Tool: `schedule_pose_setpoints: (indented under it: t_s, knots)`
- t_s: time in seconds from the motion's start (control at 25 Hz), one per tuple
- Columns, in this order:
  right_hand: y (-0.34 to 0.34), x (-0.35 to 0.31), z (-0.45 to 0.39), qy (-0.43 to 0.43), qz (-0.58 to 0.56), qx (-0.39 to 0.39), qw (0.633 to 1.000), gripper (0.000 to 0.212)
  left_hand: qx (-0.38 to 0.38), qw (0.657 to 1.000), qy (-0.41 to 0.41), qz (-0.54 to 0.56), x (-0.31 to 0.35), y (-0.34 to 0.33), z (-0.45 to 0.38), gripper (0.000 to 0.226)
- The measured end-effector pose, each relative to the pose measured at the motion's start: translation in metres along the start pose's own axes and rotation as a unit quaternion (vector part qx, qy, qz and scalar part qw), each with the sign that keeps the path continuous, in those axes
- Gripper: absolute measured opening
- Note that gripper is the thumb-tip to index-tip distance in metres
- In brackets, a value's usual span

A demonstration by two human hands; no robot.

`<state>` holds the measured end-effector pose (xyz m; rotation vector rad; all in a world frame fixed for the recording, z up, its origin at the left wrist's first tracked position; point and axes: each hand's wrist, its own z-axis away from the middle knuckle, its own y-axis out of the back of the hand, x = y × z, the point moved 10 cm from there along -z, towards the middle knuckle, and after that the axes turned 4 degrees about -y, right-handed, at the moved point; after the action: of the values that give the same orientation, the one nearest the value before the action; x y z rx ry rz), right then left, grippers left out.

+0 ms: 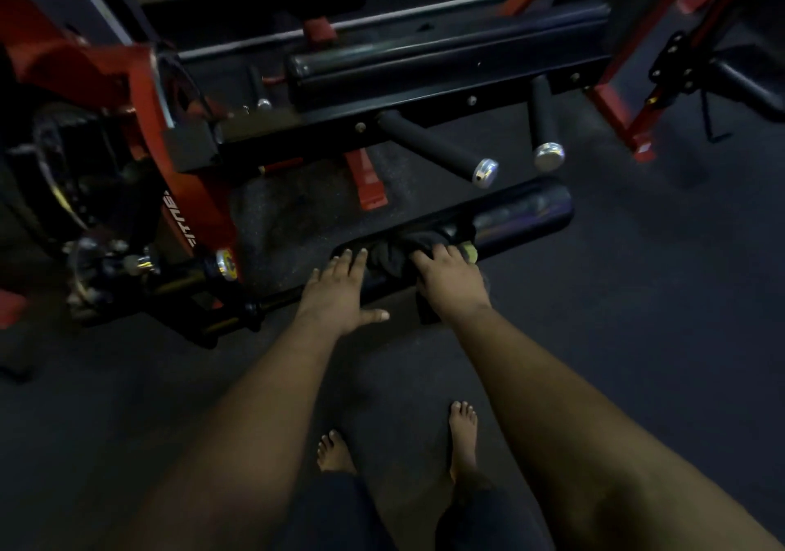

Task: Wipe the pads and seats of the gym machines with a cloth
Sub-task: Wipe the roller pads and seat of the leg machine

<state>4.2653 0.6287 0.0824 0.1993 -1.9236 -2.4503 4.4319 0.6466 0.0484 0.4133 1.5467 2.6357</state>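
A long black roller pad (pixel 522 215) lies low across the middle of the view, fixed to a red and black gym machine (pixel 187 193). A dark cloth (pixel 393 253) is bunched on the pad's near side, with a yellow-green bit showing at its right end. My right hand (pixel 450 278) presses on the cloth, fingers curled over it. My left hand (pixel 340 291) rests flat on the pad just left of the cloth, fingers spread. A second black pad (pixel 424 62) sits higher and farther back on the machine.
Two black handle bars with chrome end caps (pixel 484 172) (pixel 548 155) stick out above the roller pad. A red frame (pixel 624 96) stands at the right. My bare feet (pixel 335 453) stand on the dark rubber floor (pixel 658 295).
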Motion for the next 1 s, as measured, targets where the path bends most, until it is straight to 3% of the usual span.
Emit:
schedule_pose_setpoints:
  t_s: [0.32, 0.56, 1.0]
  knots:
    - [0.048, 0.048, 0.148, -0.108, -0.103, -0.016, 0.989, 0.039, -0.019, 0.997, -0.062, -0.033, 0.092, 0.033, 0.115, 0.108]
    - [0.096, 0.14, 0.229, -0.107, -0.086, 0.024, 0.99, 0.038, 0.0, 0.994, -0.092, -0.063, 0.206, 0.039, 0.161, 0.105]
    - [0.162, 0.345, 0.303, -0.148, -0.073, 0.078, 0.983, 0.033, 0.059, 0.982, -0.152, -0.101, 0.421, 0.075, 0.141, 0.106]
